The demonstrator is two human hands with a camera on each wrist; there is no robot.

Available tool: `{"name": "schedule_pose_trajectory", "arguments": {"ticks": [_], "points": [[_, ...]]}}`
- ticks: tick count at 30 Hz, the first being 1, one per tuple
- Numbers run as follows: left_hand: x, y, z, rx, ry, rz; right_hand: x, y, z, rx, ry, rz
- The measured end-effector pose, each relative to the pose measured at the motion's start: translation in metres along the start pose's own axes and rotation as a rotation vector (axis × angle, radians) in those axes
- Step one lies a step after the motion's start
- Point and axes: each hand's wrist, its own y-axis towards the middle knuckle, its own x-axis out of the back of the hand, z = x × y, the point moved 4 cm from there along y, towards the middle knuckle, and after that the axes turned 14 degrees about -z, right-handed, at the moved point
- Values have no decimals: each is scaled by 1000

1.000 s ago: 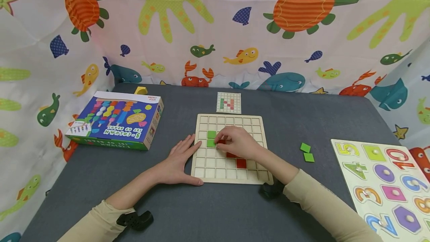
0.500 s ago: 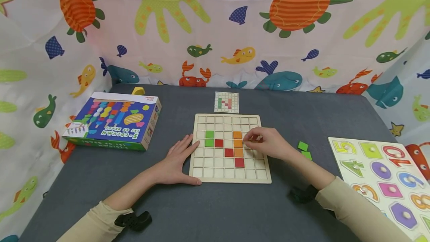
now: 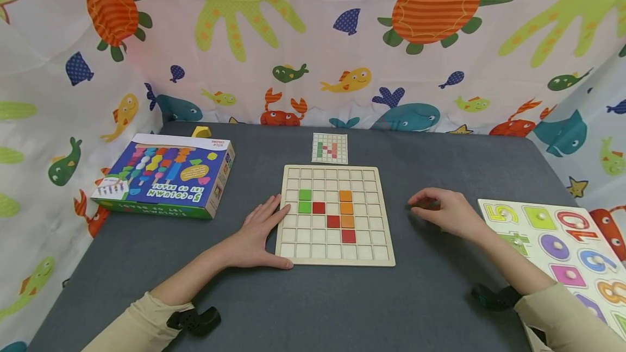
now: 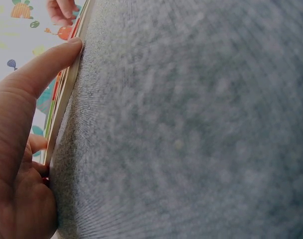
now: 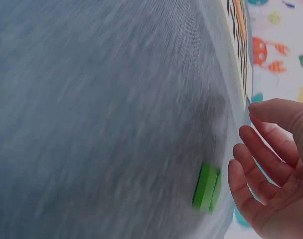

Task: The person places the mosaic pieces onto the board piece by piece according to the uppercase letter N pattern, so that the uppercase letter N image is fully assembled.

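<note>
My left hand point(image 3: 254, 238) rests at the left edge of a square wooden grid board point(image 3: 318, 252), fingers spread and thumb along its near corner. In the left wrist view the thumb point(image 4: 54, 63) touches the board's side. Two green tiles point(image 3: 305, 195), three red tiles point(image 3: 333, 222) in a diagonal and three orange tiles point(image 3: 346, 208) in a column sit in the grid. My right hand point(image 3: 447, 213) hovers right of the board with loosely bent fingers, holding nothing. Loose green tiles point(image 5: 206, 188) lie on the table near it; the hand hides them in the head view.
A small pattern card point(image 3: 330, 148) lies behind the board. At the left stands a blue bead-set box point(image 3: 166, 173), with a yellow piece point(image 3: 201, 132) behind it. A number puzzle board point(image 3: 538, 227) lies at the right, partly under my right forearm. A printed curtain point(image 3: 313, 42) backs the table.
My right hand has left the red tile on the board and travelled right, to above the loose green tiles. The orange tiles have come into view. My left hand keeps its place.
</note>
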Motion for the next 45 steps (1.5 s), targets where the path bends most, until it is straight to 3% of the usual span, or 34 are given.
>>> {"name": "schedule_pose_trajectory", "arguments": {"ticks": [8, 17, 27, 33, 38, 45], "points": [[0, 0, 0, 2, 4, 5, 27, -16, -22, -14, -84, -37], [-1, 1, 0, 3, 1, 4, 37, -22, -38, -15, -116, -14], [0, 1, 0, -5, -2, -1, 32, -16, -33, -49, -110, -8], [-1, 1, 0, -7, 4, 1, 25, -14, -27, -17, -73, -35], [0, 1, -1, -5, -5, 5, 19, -12, -22, -28, -48, -1], [0, 0, -1, -4, -3, 5, 10, -7, -12, 32, -79, -11]]}}
